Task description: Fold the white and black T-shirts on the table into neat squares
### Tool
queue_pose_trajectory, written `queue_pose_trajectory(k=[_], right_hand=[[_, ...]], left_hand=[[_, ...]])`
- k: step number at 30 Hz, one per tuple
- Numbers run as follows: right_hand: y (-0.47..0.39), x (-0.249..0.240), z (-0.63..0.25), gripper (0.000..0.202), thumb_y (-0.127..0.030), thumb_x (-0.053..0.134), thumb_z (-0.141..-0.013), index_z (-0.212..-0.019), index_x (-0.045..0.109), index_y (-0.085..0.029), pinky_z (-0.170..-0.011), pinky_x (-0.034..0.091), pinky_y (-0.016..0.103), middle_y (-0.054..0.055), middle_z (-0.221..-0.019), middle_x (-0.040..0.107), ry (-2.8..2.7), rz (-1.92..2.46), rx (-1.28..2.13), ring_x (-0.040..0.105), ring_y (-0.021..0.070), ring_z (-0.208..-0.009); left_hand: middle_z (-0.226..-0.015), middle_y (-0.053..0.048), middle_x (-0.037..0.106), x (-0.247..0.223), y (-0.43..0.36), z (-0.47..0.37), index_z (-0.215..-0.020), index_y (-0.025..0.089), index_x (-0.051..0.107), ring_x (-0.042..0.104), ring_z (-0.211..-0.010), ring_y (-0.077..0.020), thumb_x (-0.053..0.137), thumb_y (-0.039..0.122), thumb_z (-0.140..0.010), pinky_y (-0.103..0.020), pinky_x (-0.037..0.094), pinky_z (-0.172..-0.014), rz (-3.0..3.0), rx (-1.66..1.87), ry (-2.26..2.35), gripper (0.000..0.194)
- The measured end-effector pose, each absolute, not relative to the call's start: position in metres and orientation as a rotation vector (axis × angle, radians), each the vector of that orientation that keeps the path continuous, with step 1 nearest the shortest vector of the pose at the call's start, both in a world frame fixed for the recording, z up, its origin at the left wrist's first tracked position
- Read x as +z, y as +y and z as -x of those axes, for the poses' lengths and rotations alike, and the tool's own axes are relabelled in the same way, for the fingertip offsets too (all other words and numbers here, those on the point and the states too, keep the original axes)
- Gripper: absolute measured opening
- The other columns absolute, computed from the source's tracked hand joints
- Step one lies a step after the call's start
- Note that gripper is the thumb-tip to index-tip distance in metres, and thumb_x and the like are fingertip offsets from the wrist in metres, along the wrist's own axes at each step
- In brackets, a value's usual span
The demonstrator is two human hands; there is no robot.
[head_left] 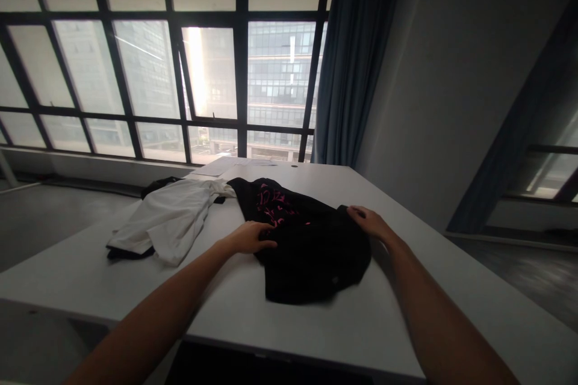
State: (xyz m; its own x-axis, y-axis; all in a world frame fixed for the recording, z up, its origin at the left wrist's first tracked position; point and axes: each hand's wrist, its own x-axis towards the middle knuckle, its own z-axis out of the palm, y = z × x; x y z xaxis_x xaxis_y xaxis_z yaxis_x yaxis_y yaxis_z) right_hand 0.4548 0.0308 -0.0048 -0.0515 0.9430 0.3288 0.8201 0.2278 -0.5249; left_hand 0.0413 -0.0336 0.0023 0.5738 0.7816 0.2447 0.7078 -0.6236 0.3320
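Filling the left of the room, a row of dark-framed windows (151,66) looks out on tall buildings, with a grey floor (49,210) below. On the left side of a white table (361,325), a crumpled white cloth (176,216) lies with a dark edge showing at its near left corner and a bundle of dark cloth (158,185) behind it. A few sheets of paper (212,166) rest at the table's far end. At center, a person's left hand (253,236) meets the left edge of a black shirt (311,252), thumb and fingers parted over the fabric; whether they grip it cannot be told. The shirt is spread unevenly across the middle of the table, its far left end reaching the white cloth, with pink lettering (275,201) on its upper part and its near edge short of the table's front. On the shirt's right side, the right hand (371,222) touches the edge with bent fingers, though a firm hold cannot be made out. Farther right, a blue curtain (347,66) hangs beside a plain grey wall (433,102).
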Motion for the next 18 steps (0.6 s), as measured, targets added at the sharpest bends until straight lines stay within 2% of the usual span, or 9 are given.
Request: queue_pose_trajectory(k=[2,3,5,6,10,12,15,18], right_hand=[[0.02,-0.001,-0.432,0.071,-0.058,0.066,-0.078,-0.136,0.058,-0.018,-0.107,0.042,0.045,0.015,-0.139,0.057,-2.129,1.6,0.406,0.055,0.0342,-0.126],[0.014,0.001,-0.422,0.076,-0.054,0.075,-0.07,-0.137,0.057,-0.021,-0.108,0.042,0.043,0.013,-0.14,0.056,-2.224,1.625,0.445,0.054,0.0334,-0.126],[0.004,0.005,-0.408,0.082,-0.044,0.086,-0.058,-0.134,0.06,-0.024,-0.107,0.042,0.043,0.012,-0.139,0.057,-2.358,1.697,0.446,0.053,0.0341,-0.126],[0.001,0.007,-0.403,0.079,-0.039,0.087,-0.056,-0.13,0.063,-0.025,-0.106,0.043,0.042,0.011,-0.136,0.059,-2.39,1.733,0.436,0.054,0.034,-0.125],[0.003,0.015,-0.407,0.053,-0.017,0.079,-0.065,-0.117,0.071,-0.025,-0.093,0.049,0.032,0.005,-0.11,0.071,-2.336,1.828,0.419,0.064,0.0264,-0.106],[0.004,0.019,-0.423,0.046,-0.009,0.07,-0.069,-0.114,0.072,-0.02,-0.09,0.049,0.031,0.007,-0.108,0.072,-2.112,1.955,0.236,0.064,0.0259,-0.105],[0.003,0.02,-0.455,0.046,-0.014,0.055,-0.084,-0.129,0.061,-0.011,-0.095,0.046,0.044,0.021,-0.128,0.06,-1.591,2.129,-0.155,0.057,0.0349,-0.117],[0.002,0.017,-0.478,0.054,-0.027,0.051,-0.09,-0.14,0.049,-0.009,-0.097,0.042,0.061,0.029,-0.136,0.05,-1.356,2.249,-0.179,0.05,0.0463,-0.123]], left_hand=[[-0.084,-0.005,0.067,0.0,-0.029,-0.038,-0.076,0.02,0.067,0.064,-0.083,-0.0239,0.066,0.05,-0.08,-0.034,0.05,-0.081,-2.658,0.553,1.23,0.03],[-0.088,-0.006,0.067,0.0,-0.026,-0.036,-0.072,0.019,0.066,0.064,-0.086,-0.0243,0.068,0.046,-0.078,-0.035,0.05,-0.084,-2.655,0.608,1.188,0.028],[-0.096,-0.006,0.067,0.0,-0.018,-0.028,-0.078,0.018,0.066,0.063,-0.09,-0.0238,0.071,0.037,-0.073,-0.036,0.05,-0.086,-2.542,0.798,1.101,0.02],[-0.095,-0.005,0.067,0.001,-0.014,-0.022,-0.084,0.018,0.066,0.062,-0.089,-0.023,0.071,0.031,-0.07,-0.035,0.05,-0.085,-2.436,0.905,1.069,0.02],[-0.078,0.002,0.066,0.01,-0.001,0.011,-0.088,0.016,0.065,0.062,-0.075,-0.0184,0.069,0.017,-0.058,-0.03,0.05,-0.071,-1.931,1.253,0.933,0.031],[-0.073,0.003,0.066,0.014,0.0,0.024,-0.085,0.016,0.065,0.061,-0.069,-0.0166,0.07,0.015,-0.055,-0.028,0.049,-0.066,-1.736,1.34,0.815,0.031],[-0.074,0.003,0.067,0.019,-0.008,0.025,-0.089,0.015,0.066,0.062,-0.067,-0.0153,0.074,0.015,-0.054,-0.024,0.049,-0.062,-1.619,1.288,0.687,0.036],[-0.09,-0.002,0.072,0.019,-0.021,0.008,-0.106,0.017,0.067,0.067,-0.082,-0.0192,0.08,0.018,-0.059,-0.028,0.053,-0.072,-1.742,0.961,0.599,0.049]])
